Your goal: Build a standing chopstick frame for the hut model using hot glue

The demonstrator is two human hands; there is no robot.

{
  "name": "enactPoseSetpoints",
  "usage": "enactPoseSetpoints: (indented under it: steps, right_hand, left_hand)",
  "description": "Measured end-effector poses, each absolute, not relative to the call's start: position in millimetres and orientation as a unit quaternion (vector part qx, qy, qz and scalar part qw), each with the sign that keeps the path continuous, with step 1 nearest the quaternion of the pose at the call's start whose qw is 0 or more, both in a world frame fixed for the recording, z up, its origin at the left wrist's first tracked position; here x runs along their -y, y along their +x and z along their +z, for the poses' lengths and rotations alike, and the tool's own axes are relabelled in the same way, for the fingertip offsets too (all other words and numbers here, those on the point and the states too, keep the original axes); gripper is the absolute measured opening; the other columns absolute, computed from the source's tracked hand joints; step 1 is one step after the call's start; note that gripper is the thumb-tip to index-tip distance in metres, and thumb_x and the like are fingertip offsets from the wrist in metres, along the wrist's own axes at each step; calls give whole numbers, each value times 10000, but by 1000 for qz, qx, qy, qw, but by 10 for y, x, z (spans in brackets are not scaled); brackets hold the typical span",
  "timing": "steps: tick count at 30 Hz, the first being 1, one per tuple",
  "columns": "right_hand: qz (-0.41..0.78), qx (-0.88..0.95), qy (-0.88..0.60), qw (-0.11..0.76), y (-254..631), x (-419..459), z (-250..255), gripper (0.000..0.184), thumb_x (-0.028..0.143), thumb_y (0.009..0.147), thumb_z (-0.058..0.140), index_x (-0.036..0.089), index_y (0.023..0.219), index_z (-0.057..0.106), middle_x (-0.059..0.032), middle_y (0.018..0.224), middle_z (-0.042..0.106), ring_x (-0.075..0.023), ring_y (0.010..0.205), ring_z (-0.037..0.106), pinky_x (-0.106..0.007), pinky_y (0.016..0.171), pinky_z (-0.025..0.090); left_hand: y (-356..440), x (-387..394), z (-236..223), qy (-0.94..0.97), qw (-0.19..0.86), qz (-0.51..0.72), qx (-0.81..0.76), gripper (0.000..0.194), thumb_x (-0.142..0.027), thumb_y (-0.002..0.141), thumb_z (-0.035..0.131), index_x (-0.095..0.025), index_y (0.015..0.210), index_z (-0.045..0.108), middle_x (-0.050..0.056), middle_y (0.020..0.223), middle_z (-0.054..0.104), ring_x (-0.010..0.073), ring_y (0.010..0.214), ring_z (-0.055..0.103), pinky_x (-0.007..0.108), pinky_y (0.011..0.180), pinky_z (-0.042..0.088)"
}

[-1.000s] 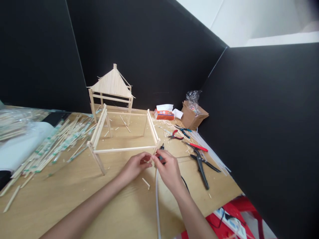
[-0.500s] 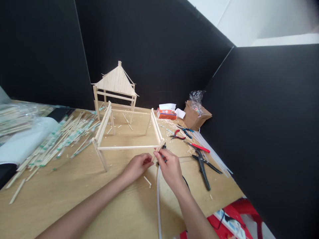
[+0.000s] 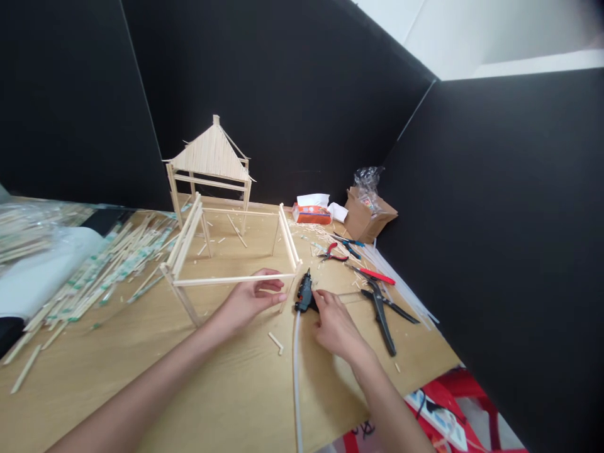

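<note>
**item 1:** left hand [image 3: 250, 299], arm reaching in from the lower left, palm turned inward, fingers loosely curled and parted, grip open and holding nothing that can be seen. fingertips sit at or just below the front rail of the frame; contact cannot be told.

**item 2:** right hand [image 3: 336, 327], arm coming in from the lower right, wrist low, fingers relaxed and pointing forward, grip open. fingertips lie just beside the rear of the gun.

**item 3:** stick-built frame [image 3: 231, 280], rectangular, upright on its legs on the table, centre-left, directly beyond the left hand.

**item 4:** black hot glue gun [image 3: 304, 294], resting on the table between the hands, near the frame's front right corner, with a white flexible rod [image 3: 297, 377] running toward the near edge.

**item 5:** finished model hut [image 3: 212, 154] with a pitched stick roof, behind the frame.

**item 6:** loose chopsticks [image 3: 108, 270] in paper sleeves, heaped at left on the wooden table [image 3: 189, 390].

**item 7:** red-handled pliers [image 3: 333, 253] and large black pliers [image 3: 380, 314], at right of the gun.

**item 8:** tissue box [image 3: 310, 214] and cardboard box [image 3: 365, 217], at the far corner against black panels [image 3: 283, 94].
</note>
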State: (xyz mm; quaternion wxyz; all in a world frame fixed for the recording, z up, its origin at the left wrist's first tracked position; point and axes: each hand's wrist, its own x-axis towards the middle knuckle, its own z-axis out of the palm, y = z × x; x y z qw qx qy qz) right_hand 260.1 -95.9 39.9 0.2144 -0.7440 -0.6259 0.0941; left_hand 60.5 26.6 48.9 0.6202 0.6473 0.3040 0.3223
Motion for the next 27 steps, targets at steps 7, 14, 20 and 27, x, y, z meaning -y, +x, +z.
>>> enactPoseSetpoints:
  steps: [7, 14, 20, 27]
  right_hand:
    - [103, 587, -743, 304, 2715, 817, 265, 524, -10, 622, 505, 156, 1103, 627, -116, 1070, 599, -246, 990, 560, -373, 935, 424]
    - [192, 489, -706, 475, 2684, 1013, 612, 233, 302, 911, 422, 151, 968, 590, -7, 683, 559, -136, 540, 522, -247, 499, 451]
    - [411, 366, -552, 626, 2295, 1386, 777, 263, 421, 910, 532, 184, 832, 617, -31, 788, 624, -88, 471, 499, -203, 387, 356]
    - [348, 386, -607, 601, 2057, 1413, 711, 329, 469, 870, 588, 167, 751, 639, -6, 643, 563, -87, 473, 485, -198, 422, 407]
  left_hand:
    - [629, -99, 779, 590, 665, 339, -306, 452, -429, 633, 777, -193, 991, 633, 86, 1014, 717, 252, 992, 660, 397, 867, 526]
    - [664, -55, 817, 592, 647, 361, -317, 386, -482, 675, 733, -212, 943, 666, 57, 1013, 728, 242, 992, 659, 366, 893, 512]
    - [681, -44, 756, 615, 616, 379, -312, 326, -463, 769, 671, -208, 969, 702, 48, 1079, 702, 226, 1015, 636, 331, 910, 496]
    - [696, -32, 767, 599, 623, 394, -312, 355, -494, 810, 623, -195, 985, 699, 56, 1038, 706, 237, 987, 636, 382, 932, 493]
